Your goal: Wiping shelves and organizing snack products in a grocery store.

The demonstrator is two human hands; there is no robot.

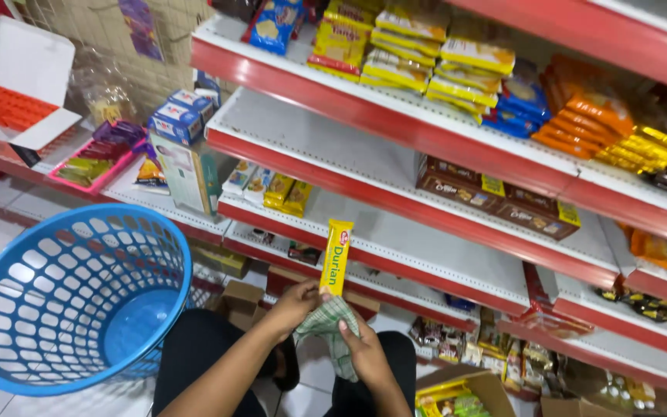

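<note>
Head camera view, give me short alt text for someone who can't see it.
Two hands, left hand and right hand, hold a yellow snack packet and a checked cloth before red shop shelves of snacks. A blue basket sits on the floor at left.

upright yellow snack packet (336, 257), checked cloth (332, 332) below

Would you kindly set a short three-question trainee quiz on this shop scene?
1. True or false: the blue basket holds several packets.
2. What do both hands grip together with the yellow packet?
3. Which hand is higher in the picture: A left hand, B right hand?

Key: 1. False; it looks empty. 2. A checked green cloth. 3. A.
</note>
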